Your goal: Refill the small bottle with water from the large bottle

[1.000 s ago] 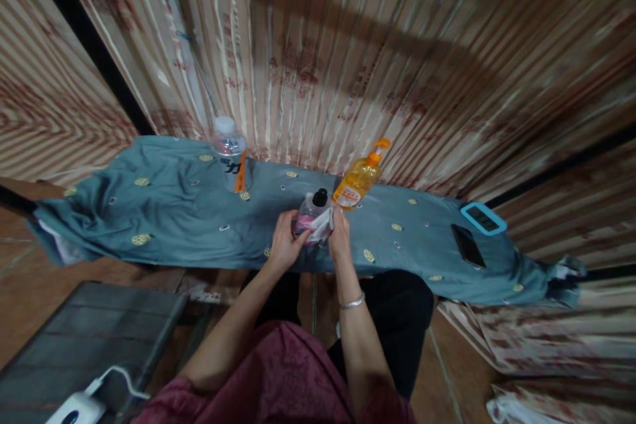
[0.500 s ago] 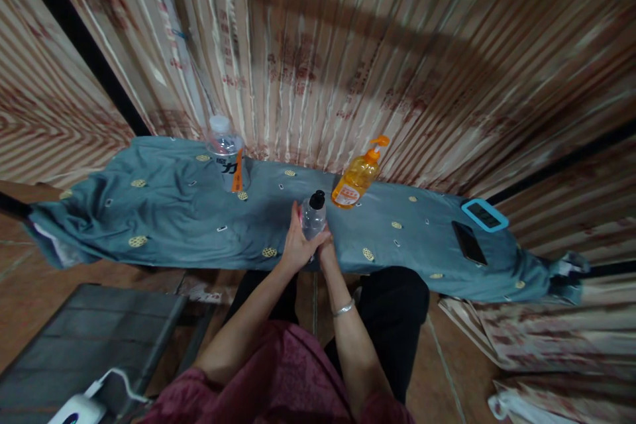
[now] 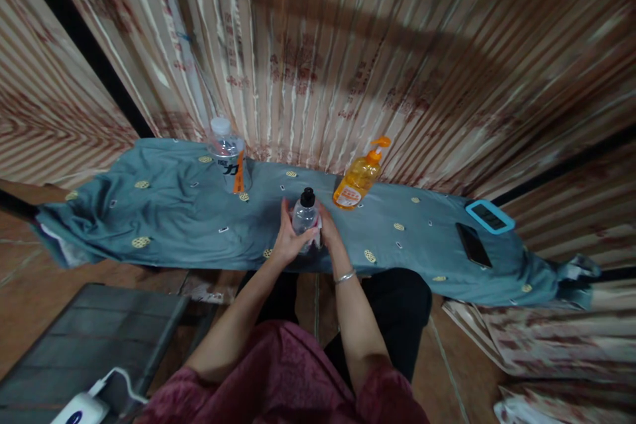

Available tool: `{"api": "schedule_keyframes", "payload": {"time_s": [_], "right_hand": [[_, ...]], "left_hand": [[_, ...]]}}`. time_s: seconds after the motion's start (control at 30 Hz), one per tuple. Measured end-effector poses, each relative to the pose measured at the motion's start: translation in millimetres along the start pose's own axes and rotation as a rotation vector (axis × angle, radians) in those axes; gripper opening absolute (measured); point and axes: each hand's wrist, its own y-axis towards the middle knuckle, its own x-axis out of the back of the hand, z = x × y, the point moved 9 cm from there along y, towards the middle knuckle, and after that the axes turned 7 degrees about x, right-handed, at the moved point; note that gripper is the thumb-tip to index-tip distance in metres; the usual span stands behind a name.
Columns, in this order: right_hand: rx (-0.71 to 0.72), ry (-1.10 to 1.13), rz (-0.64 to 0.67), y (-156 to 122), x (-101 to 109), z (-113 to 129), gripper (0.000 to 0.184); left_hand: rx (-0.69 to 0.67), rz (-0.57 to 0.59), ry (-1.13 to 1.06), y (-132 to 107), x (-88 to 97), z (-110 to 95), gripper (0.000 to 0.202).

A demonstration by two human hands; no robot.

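Observation:
A small clear bottle with a black cap (image 3: 304, 214) stands upright on the blue-grey cloth (image 3: 163, 218) covering a low bench. My left hand (image 3: 287, 238) is wrapped round its left side. My right hand (image 3: 325, 232) presses against its right side with a bit of white cloth (image 3: 318, 228) showing between fingers and bottle. Both hands are closed on the bottle.
An orange pump bottle (image 3: 358, 175) stands just behind to the right. A clear water bottle (image 3: 227, 154) stands at the back left. A black phone (image 3: 472, 244) and a blue-framed device (image 3: 489, 216) lie at the right end. Striped curtain hangs behind; a grey panel (image 3: 89, 338) lies at lower left.
The white cloth was bunched over the bottle a second ago; now it is mostly hidden at the bottle's right side. The bottle stands more upright and both hands have shifted round it.

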Motion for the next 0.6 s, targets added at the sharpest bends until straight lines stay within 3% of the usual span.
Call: {"api": "schedule_keyframes", "payload": {"time_s": [0.07,0.17,0.23,0.3,0.47,0.6], "right_hand": [[-0.053,0.023,-0.034,-16,4,-15,0.040],[-0.084,0.055,-0.087,-36,8,-26,0.040],[-0.077,0.078,-0.116,-42,9,-23,0.039],[-0.046,0.101,-0.133,-41,8,-13,0.038],[0.060,0.110,-0.115,-23,3,19,0.037],[0.080,0.036,-0.096,-23,-3,12,0.037]], "left_hand": [[-0.001,-0.016,0.039,0,11.4,1,0.117],[-0.105,-0.044,0.177,-4,30.9,-17,0.090],[-0.195,-0.030,0.274,-9,38.1,-32,0.063],[-0.245,-0.017,0.329,-15,41.8,-41,0.050],[-0.210,-0.047,0.284,-32,40.6,-36,0.064],[-0.054,-0.061,0.151,-46,27.8,-22,0.091]]}}
